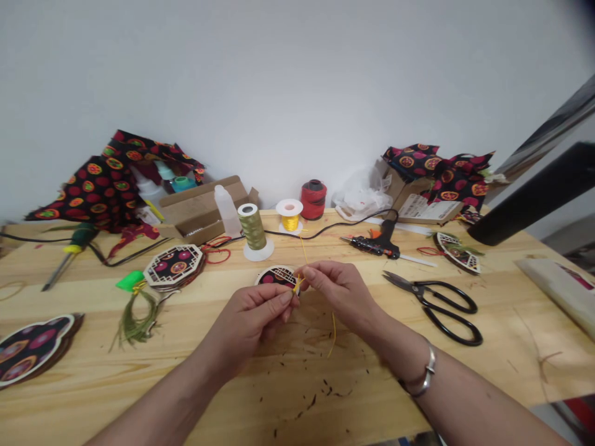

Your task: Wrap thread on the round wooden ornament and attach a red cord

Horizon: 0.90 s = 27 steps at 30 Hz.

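Both hands meet over the middle of the wooden table. Thumb and fingers of my left hand [263, 313] pinch a yellow cord [297, 285] where it forms a small loop or knot. My right hand [337, 288] pinches the same cord just to the right. One strand runs back to a white spool of yellow cord [290, 217], and a loose end hangs below my right hand. Behind my fingers lies a round fabric-faced ornament [277, 272] with a pale lattice frame, partly hidden by my hands.
Black-handled scissors [432, 303] and a glue gun [379, 241] lie to the right. A green thread cone [252, 232], red thread spool [313, 199] and white bottle [226, 210] stand behind. Octagonal ornaments [175, 266], a green tassel [136, 313] and a screwdriver [69, 254] lie left.
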Tool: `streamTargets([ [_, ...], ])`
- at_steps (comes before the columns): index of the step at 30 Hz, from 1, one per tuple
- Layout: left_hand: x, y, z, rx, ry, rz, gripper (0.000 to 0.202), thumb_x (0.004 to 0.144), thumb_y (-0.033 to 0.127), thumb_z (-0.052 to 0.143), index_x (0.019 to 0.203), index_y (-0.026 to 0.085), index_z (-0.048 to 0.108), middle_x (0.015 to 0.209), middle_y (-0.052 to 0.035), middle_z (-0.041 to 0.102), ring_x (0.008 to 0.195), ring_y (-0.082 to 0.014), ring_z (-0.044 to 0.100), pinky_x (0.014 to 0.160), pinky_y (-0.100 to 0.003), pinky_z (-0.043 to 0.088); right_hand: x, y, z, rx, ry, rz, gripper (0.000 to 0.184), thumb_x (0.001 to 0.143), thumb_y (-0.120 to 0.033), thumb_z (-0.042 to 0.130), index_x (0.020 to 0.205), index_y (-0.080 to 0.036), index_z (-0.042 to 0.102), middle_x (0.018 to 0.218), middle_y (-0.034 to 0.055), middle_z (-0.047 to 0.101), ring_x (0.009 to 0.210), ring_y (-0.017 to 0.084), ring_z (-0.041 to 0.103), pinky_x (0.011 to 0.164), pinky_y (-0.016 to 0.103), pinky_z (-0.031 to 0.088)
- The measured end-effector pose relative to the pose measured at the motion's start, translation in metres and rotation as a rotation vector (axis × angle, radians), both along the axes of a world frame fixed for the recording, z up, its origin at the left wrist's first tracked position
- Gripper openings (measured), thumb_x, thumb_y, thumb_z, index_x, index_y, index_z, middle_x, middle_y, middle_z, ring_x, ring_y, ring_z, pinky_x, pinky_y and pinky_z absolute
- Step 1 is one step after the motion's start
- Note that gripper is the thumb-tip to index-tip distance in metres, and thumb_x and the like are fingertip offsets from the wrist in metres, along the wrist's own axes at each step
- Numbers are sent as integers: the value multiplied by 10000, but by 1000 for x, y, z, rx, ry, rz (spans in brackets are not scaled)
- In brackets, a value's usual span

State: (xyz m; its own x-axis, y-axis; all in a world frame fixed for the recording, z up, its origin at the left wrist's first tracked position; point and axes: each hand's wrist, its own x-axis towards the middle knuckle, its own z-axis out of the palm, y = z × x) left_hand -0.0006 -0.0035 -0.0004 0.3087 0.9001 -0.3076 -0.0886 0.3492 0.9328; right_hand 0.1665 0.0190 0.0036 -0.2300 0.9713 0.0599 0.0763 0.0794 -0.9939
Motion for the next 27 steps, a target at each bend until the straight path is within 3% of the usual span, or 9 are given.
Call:
streamTargets([
  [5, -2, 0, -3, -1, -1, 2, 206, 788, 354, 646, 771, 157, 702, 546, 48, 433, 472, -64, 271, 431, -217, 134, -5, -2, 0, -123, 122, 58, 41, 674, -212, 677, 665, -175, 691, 623, -16, 673, 592, 111, 599, 610, 240, 490],
  [15, 0, -1, -3, -37, 4, 1, 232, 737, 363, 675, 745, 133, 702, 536, 25, 528, 417, -39, 267, 410, -207, 109, -5, -5, -1, 23, -34, -20, 83, 682, -180, 671, 601, -167, 678, 579, -19, 658, 581, 105, 565, 594, 215, 444],
  [19, 1, -1, 1, 0, 14, -26, 213, 736, 353, 675, 720, 142, 697, 565, -2, 597, 445, -50, 379, 427, -186, 194, -2, -4, -3, 82, -79, -32, 95, 711, -186, 644, 620, -174, 668, 590, -28, 647, 590, 105, 557, 610, 221, 428],
  [22, 1, -1, 4, 33, 37, -44, 211, 750, 354, 661, 690, 152, 682, 592, -7, 616, 494, -69, 441, 450, -180, 243, 1, 0, -2, 106, -66, -81, 79, 705, -198, 641, 636, -171, 668, 608, -23, 646, 596, 108, 552, 609, 224, 425],
  [27, 1, 1, 6, 65, 85, -65, 239, 789, 374, 617, 697, 160, 675, 601, -2, 619, 490, -68, 407, 450, -182, 238, 7, 6, 3, 143, -1, -147, 109, 695, -230, 647, 606, -168, 645, 599, -17, 630, 577, 109, 533, 603, 236, 435],
])
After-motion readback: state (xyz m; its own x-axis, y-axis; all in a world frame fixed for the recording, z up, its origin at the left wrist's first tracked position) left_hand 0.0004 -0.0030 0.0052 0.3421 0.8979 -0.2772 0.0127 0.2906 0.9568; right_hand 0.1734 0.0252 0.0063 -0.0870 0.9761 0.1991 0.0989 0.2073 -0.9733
